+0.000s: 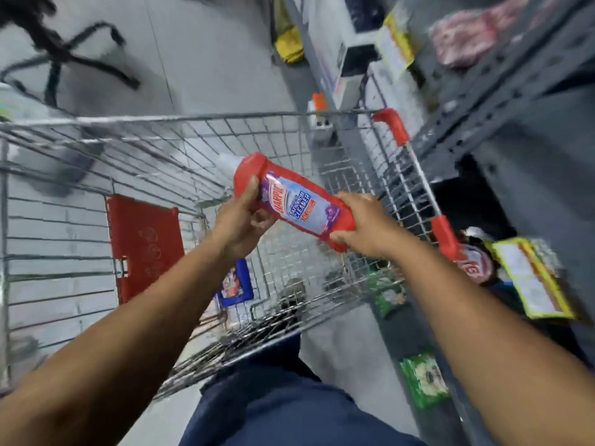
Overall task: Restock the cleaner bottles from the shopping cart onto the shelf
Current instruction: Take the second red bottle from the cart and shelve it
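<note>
A red Harpic bathroom cleaner bottle (291,201) is held in the air over the wire shopping cart (180,149), lying tilted with its pale cap end pointing far and left and its base end near and right. The left hand (240,225) is wrapped around the bottle's upper part, thumb on the front beside the label and fingers curled under it. The right hand (363,225) closes over the base end, thumb on top and fingers pressed underneath, so both hands pinch the one bottle between them. The label's print reads upside down from this view. Below the bottle, the cart's basket shows a folded red child-seat flap (145,243) on its left side and a blue packet (235,284) near the bottom mesh. The cart's red-capped handle bar (418,175) runs along the right, just beside a grey metal shelf (502,123). Yellow-edged price tags (531,278) hang off the shelf edge, and green packets (423,378) sit lower, near right.
</note>
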`<state>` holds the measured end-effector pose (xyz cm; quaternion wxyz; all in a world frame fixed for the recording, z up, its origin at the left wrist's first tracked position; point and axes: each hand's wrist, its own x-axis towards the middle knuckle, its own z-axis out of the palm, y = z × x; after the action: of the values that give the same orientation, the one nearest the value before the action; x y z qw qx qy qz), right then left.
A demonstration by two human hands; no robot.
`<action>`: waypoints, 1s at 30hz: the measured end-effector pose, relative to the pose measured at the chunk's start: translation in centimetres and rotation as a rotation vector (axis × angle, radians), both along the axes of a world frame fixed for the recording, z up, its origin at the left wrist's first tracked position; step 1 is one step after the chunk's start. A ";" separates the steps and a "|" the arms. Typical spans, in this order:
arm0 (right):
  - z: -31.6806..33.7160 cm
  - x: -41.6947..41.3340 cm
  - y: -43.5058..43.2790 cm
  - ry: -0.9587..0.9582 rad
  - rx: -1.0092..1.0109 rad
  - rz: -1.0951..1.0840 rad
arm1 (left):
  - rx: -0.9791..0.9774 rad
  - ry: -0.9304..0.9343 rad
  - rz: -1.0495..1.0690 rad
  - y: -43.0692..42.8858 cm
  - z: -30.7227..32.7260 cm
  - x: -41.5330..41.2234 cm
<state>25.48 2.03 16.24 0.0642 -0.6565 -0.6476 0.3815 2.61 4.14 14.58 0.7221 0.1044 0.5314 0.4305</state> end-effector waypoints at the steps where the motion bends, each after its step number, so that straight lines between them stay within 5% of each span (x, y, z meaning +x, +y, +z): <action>1: 1.7 0.4 -1.8 0.032 0.079 -0.056 | 0.091 0.050 -0.050 -0.3 2.7 0.8; 10: 9.8 5.8 -19.9 0.140 0.738 -0.552 | 0.854 0.203 -0.489 -8.8 19.6 12.4; 15: 11.7 10.6 -31.4 0.085 0.809 -0.806 | 1.174 0.127 -0.802 -18.6 24.6 21.7; 19: 12.2 14.7 -41.8 -0.035 0.863 -1.109 | 1.254 -0.057 -1.117 -27.4 26.0 30.1; 30: 9.5 24.1 -54.9 -0.153 0.836 -1.515 | 1.354 -0.045 -1.462 -41.5 24.3 47.9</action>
<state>49.61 -52.83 25.74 0.4931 -0.8573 -0.1257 -0.0782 50.54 -37.32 38.87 0.6077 0.7878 -0.0349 0.0942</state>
